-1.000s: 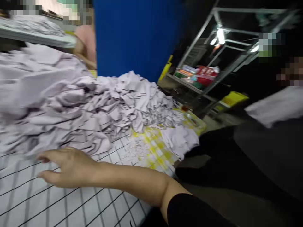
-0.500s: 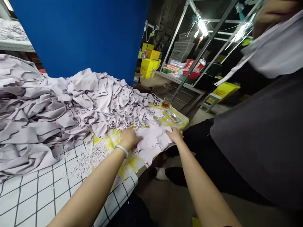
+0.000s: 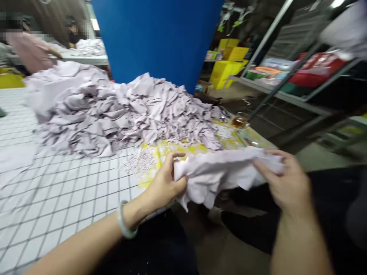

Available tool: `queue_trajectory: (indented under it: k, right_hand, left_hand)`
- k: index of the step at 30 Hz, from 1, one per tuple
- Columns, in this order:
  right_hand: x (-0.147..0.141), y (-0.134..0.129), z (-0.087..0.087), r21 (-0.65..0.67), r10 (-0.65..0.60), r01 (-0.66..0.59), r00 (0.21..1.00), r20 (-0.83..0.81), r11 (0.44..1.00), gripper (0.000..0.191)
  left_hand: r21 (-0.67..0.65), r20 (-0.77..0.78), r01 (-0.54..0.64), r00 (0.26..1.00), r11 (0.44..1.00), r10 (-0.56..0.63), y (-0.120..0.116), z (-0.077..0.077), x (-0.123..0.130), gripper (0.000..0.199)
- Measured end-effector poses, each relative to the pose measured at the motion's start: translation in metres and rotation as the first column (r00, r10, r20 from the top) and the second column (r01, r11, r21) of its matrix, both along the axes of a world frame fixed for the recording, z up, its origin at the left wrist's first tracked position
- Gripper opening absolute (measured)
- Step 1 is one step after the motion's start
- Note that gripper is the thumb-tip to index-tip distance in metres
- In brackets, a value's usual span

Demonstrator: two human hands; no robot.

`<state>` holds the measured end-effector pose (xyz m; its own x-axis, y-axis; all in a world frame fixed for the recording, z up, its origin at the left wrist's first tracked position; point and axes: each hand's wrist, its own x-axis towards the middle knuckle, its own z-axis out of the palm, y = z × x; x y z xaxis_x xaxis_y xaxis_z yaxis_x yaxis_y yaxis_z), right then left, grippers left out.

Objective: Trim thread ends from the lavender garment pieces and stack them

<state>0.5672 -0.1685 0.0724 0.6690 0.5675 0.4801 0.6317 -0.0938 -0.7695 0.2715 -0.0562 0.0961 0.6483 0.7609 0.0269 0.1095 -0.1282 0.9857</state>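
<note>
A pale lilac cloth piece [image 3: 220, 172] hangs stretched between my two hands, raised off the table's near right edge. My left hand [image 3: 166, 181], with a pale bangle at the wrist, pinches its left end between thumb and fingers. At the other end my right hand [image 3: 282, 177] grips the cloth, slightly blurred. Behind them a large heap of lilac fabric [image 3: 100, 110] lies on the table. Small fabric scraps [image 3: 140, 162] are scattered left of the yellow-patterned cover [image 3: 197, 148].
The white checked table [image 3: 86, 191] spreads to the left. Near its far right corner stand a glass of brown drink [image 3: 239, 120] and a phone [image 3: 249, 140]. A blue panel [image 3: 157, 38] rises behind the heap. A metal rack [image 3: 286, 97] stands right; a person [image 3: 31, 51] is far left.
The view has turned left. Both hands have lifted the cloth piece off the yellow-patterned cover and stretched it between them, with my right hand farther right.
</note>
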Motion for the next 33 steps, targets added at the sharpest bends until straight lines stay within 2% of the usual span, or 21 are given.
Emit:
queue_trajectory:
  k: [1,3,5,7,9,11,12,13,14,15,16,18,20,21,22,23,24,26,27,30,33]
  right_hand:
    - [-0.016,-0.012,0.011,0.009,0.018,-0.018,0.999,-0.034,1.000,0.046]
    - [-0.053,-0.027,0.025,0.053,0.133,-0.131,0.990,-0.037,0.990,0.041]
    - [-0.097,-0.029,0.030,0.069,0.287,-0.284,0.957,-0.036,0.956,0.036]
    - [-0.148,-0.017,0.027,0.017,0.472,-0.473,0.875,-0.106,0.881,0.031]
    - [-0.201,0.009,0.017,-0.066,0.643,-0.678,0.719,-0.263,0.732,0.029]
    - [-0.251,0.049,0.004,-0.107,0.736,-0.832,0.535,-0.414,0.544,0.032]
    - [-0.274,0.073,-0.003,-0.108,0.761,-0.874,0.469,-0.449,0.475,0.033]
    - [-0.294,0.099,-0.011,-0.109,0.781,-0.901,0.421,-0.461,0.421,0.033]
    - [-0.312,0.124,-0.017,-0.119,0.799,-0.910,0.407,-0.442,0.398,0.032]
    - [-0.327,0.148,-0.023,-0.149,0.813,-0.905,0.425,-0.398,0.399,0.030]
    - [-0.339,0.168,-0.028,-0.211,0.813,-0.883,0.468,-0.347,0.419,0.029]
    - [-0.351,0.192,-0.033,-0.300,0.795,-0.829,0.548,-0.260,0.473,0.034]
    - [-0.349,0.186,-0.035,-0.329,0.772,-0.775,0.611,-0.175,0.539,0.036]
    - [-0.346,0.171,-0.036,-0.325,0.764,-0.757,0.630,-0.137,0.566,0.032]
    - [-0.342,0.150,-0.038,-0.325,0.757,-0.742,0.645,-0.105,0.586,0.025]
    - [-0.339,0.125,-0.040,-0.333,0.755,-0.736,0.648,-0.095,0.590,0.015]
    - [-0.338,0.097,-0.044,-0.356,0.759,-0.745,0.638,-0.131,0.565,0.008]
    - [-0.344,0.046,-0.052,-0.401,0.751,-0.771,0.611,-0.249,0.495,0.014]
    - [-0.351,0.025,-0.057,-0.422,0.747,-0.773,0.606,-0.272,0.474,0.017]
    - [-0.374,-0.005,-0.074,-0.479,0.703,-0.735,0.649,-0.290,0.481,0.020]
    - [-0.388,-0.003,-0.089,-0.503,0.632,-0.701,0.698,-0.337,0.506,0.020]
  left_hand:
    - [-0.060,0.054,0.023,0.998,0.998,-0.019,-0.013,0.012,-0.031,0.055]
    - [-0.176,0.047,0.019,0.999,0.984,-0.011,-0.037,0.031,-0.097,0.054]
    - [-0.233,-0.023,-0.056,0.998,0.971,0.052,-0.057,0.043,-0.161,0.056]
    - [-0.227,-0.127,-0.192,0.978,0.955,0.167,-0.068,0.045,-0.222,0.058]
    - [-0.184,-0.227,-0.351,0.924,0.918,0.308,-0.070,0.040,-0.276,0.063]
    - [-0.141,-0.297,-0.479,0.855,0.866,0.424,-0.059,0.028,-0.320,0.069]
    - [-0.122,-0.320,-0.523,0.825,0.843,0.466,-0.048,0.020,-0.338,0.070]
    - [-0.091,-0.330,-0.563,0.796,0.822,0.508,-0.035,0.011,-0.353,0.070]
    - [-0.051,-0.338,-0.592,0.768,0.805,0.544,-0.020,0.001,-0.365,0.069]
    - [-0.006,-0.358,-0.610,0.741,0.792,0.568,-0.004,-0.010,-0.375,0.067]
    - [0.053,-0.386,-0.635,0.698,0.770,0.603,0.012,-0.021,-0.382,0.065]
    - [0.215,-0.501,-0.656,0.562,0.723,0.658,0.037,-0.039,-0.389,0.060]
    - [0.443,-0.523,-0.593,0.439,0.673,0.731,0.049,-0.052,-0.385,0.054]
    - [0.548,-0.483,-0.532,0.430,0.646,0.763,0.049,-0.056,-0.379,0.049]
    - [0.624,-0.423,-0.469,0.469,0.624,0.775,0.045,-0.059,-0.371,0.044]
    - [0.666,-0.366,-0.413,0.545,0.621,0.755,0.039,-0.060,-0.359,0.037]
    - [0.672,-0.324,-0.362,0.641,0.646,0.696,0.031,-0.061,-0.346,0.030]
    - [0.598,-0.276,-0.255,0.825,0.760,0.493,0.012,-0.064,-0.317,0.019]
    - [0.545,-0.250,-0.202,0.887,0.813,0.388,0.004,-0.066,-0.302,0.015]
    - [0.421,-0.193,-0.117,0.957,0.900,0.215,-0.014,-0.077,-0.268,0.013]
    - [0.359,-0.202,-0.072,0.967,0.931,0.153,-0.022,-0.087,-0.256,0.018]
